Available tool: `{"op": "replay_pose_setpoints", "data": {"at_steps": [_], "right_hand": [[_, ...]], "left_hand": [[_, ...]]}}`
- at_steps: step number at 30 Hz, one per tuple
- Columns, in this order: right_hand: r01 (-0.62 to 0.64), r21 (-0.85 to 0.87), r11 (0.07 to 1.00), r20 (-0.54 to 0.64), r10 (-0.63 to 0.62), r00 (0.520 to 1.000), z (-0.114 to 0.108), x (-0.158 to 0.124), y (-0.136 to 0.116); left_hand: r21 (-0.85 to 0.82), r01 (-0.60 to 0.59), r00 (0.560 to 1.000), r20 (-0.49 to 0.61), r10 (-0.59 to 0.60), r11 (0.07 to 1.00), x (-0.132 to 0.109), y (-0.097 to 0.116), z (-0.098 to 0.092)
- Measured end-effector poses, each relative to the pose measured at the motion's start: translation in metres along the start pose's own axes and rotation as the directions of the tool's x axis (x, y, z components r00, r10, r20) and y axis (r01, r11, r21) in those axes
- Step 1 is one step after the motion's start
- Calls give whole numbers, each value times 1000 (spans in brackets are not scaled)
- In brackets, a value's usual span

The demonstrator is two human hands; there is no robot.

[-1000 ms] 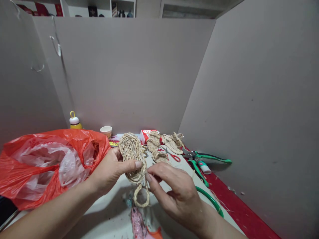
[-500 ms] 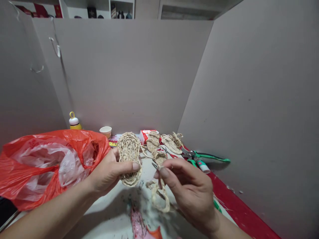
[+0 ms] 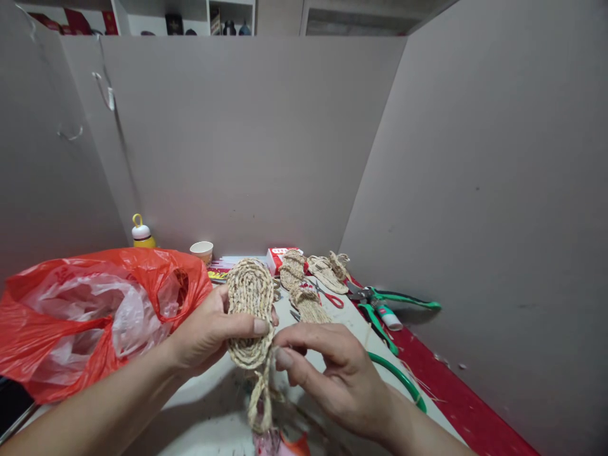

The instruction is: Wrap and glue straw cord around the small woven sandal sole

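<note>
My left hand (image 3: 209,332) grips an oval sole of coiled, braided straw (image 3: 249,297), its thumb across the lower front. It is held upright above the table. At the sole's lower right edge, my right hand (image 3: 327,373) has thumb and forefinger pinched on a straw cord (image 3: 260,405). The cord dangles in a loop beneath the sole. Beyond my hands lie a small woven straw slipper (image 3: 306,301), another straw slipper (image 3: 292,269) and a straw sandal (image 3: 327,272). Red-handled scissors (image 3: 332,299) rest beside them.
A red plastic bag (image 3: 118,259) fills the left side, with a yellow bottle (image 3: 142,237) and a paper cup (image 3: 202,250) behind. Green-handled cutters (image 3: 403,301) and a small white-and-green tube (image 3: 389,318) lie at right. Grey panels (image 3: 251,139) enclose the table (image 3: 204,418).
My right hand has moved left and down to the sole's edge, bringing the straw cord beneath the sole. The sole in my left hand has dropped slightly and turned a little.
</note>
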State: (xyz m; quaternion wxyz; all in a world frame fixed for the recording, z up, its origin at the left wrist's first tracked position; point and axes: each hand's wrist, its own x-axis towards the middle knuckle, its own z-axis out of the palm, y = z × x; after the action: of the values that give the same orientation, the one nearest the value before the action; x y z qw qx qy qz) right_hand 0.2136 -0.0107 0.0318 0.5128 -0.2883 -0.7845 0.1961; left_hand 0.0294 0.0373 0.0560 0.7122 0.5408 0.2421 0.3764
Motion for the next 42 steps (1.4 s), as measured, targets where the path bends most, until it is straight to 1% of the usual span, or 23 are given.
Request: {"op": "replay_pose_setpoints", "data": {"at_steps": [1,2,3,4,5,6,8,9,11,13,16,18,20,25,29,32,35,38,40,42], "right_hand": [[4,20,1000,-75,-2,997,-1,-1,1],[-4,68,998,-176,16,984,-2,-3,2],[-18,134,991,-273,54,960,-2,-4,3],[-34,198,980,-334,100,937,-2,-6,4],[-44,242,969,-350,130,928,-2,-7,5],[-46,262,964,-332,134,933,-2,-8,5],[-57,247,967,-278,127,952,0,-8,4],[-71,242,968,-272,138,952,1,-7,4],[-129,285,950,-285,212,935,2,-4,2],[-222,361,906,-241,320,916,2,0,3],[-329,499,802,-115,438,892,4,4,8],[-371,574,730,-47,482,875,5,5,12],[-396,601,694,-14,505,863,5,5,15],[-412,566,714,-19,510,860,3,6,17],[-417,540,731,-29,511,859,2,8,15],[-417,524,743,-41,511,859,1,8,12],[-407,484,775,-62,494,867,0,8,10],[-424,443,790,-42,490,871,0,7,10],[-436,439,785,-25,496,868,0,6,13],[-440,439,783,-18,498,867,0,6,15]], "left_hand": [[-1,-4,1000,3,4,1000,0,1,0],[1,-10,1000,7,10,1000,0,1,0],[4,-16,1000,12,16,1000,-1,2,1],[6,-21,1000,18,21,1000,-1,3,2],[5,-27,999,24,27,1000,-1,4,2],[2,-29,999,32,29,1000,-1,4,3],[-8,-31,999,42,31,999,-2,4,4],[-13,-31,998,47,32,999,-2,4,3],[-18,-28,998,51,29,999,-2,3,3],[-12,-23,998,61,24,1000,-2,1,3],[10,5,991,131,-7,1000,-2,-2,4],[19,18,984,175,-21,1000,-2,-2,5],[24,22,982,185,-26,999,-1,-3,5],[71,22,977,209,-37,997,1,-3,2],[118,2,979,202,-26,993,0,-2,1],[191,-3,982,187,-34,982,-1,-1,0],[280,-28,986,164,-19,960,-3,2,0],[318,-69,984,180,11,945,-3,2,-1],[308,-61,987,162,11,949,-2,2,-2],[312,-21,992,121,-18,950,-1,1,-3]]}}
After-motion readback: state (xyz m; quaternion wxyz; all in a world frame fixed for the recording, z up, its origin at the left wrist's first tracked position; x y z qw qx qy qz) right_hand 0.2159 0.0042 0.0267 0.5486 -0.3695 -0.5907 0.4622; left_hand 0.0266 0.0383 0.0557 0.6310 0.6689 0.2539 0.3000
